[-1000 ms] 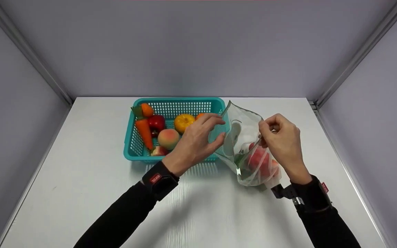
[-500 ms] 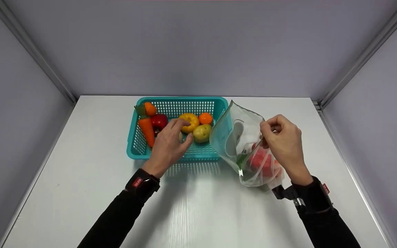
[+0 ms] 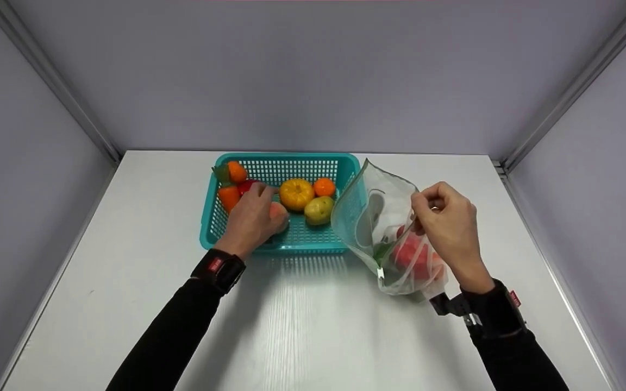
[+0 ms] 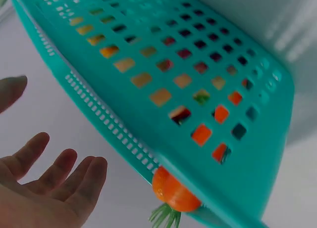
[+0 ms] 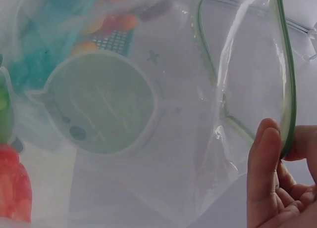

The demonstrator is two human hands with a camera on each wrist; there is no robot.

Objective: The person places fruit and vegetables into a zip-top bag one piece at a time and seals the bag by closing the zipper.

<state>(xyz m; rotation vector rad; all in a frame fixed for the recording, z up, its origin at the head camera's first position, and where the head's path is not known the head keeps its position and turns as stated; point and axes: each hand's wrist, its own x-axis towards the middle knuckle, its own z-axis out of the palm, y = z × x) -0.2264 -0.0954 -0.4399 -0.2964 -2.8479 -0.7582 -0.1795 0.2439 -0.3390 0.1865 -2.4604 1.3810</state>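
Note:
My left hand (image 3: 250, 221) is low over the left half of the teal basket (image 3: 313, 245), next to a peach (image 3: 279, 216) that it partly covers. In the left wrist view its fingers (image 4: 91, 181) and thumb are spread, with nothing between them. My right hand (image 3: 446, 231) pinches the green-edged rim of a see-through zip bag (image 3: 354, 217) between thumb and fingers, as the right wrist view also shows. The bag's mouth gapes toward the basket. Inside its lower part lie a red item (image 3: 412, 255) and something green (image 3: 382, 252).
The basket also holds a carrot (image 3: 229, 196), a yellow pumpkin (image 3: 296, 194), an orange tangerine (image 3: 324, 187), a yellow-green potato-like item (image 3: 319, 210) and another orange fruit (image 3: 237, 172). A red item (image 3: 245, 187) is mostly behind my left hand. Grey walls border the white table (image 3: 302, 336).
My left hand has moved left, away from the bag's mouth, and down into the basket beside the peach. My right hand stays on the bag's rim.

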